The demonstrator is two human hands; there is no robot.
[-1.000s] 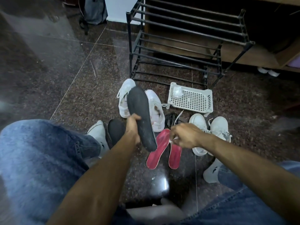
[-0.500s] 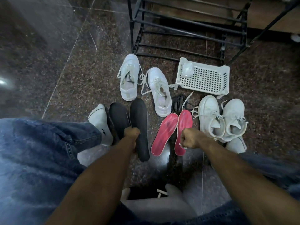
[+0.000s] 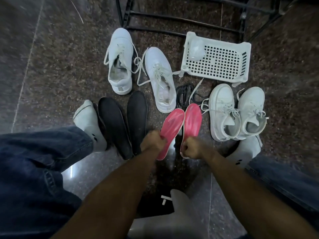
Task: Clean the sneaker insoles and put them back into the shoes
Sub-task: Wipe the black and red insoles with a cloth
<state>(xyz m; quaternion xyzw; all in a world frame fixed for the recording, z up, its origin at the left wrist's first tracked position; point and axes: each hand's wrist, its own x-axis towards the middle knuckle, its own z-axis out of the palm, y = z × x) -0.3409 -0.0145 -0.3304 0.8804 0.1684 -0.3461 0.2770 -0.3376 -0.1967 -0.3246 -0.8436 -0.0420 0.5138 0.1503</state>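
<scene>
Gripping one pink insole each, both hands were curled tight at the heel ends: left hand (image 3: 152, 141) on the left pink insole (image 3: 170, 128), right hand (image 3: 191, 149) on the right pink insole (image 3: 192, 119), toes pointing away from the person. Two black insoles (image 3: 124, 121) lay flat on the floor just left of them, beside a white-socked foot (image 3: 89, 125). One white sneaker pair (image 3: 141, 66) sat beyond, laces loose; a second white pair (image 3: 236, 111) sat right of the pink insoles. Loose black laces (image 3: 184, 92) lay between the pairs. White perforated basket (image 3: 217, 61) rested near a black rack (image 3: 172, 16).
</scene>
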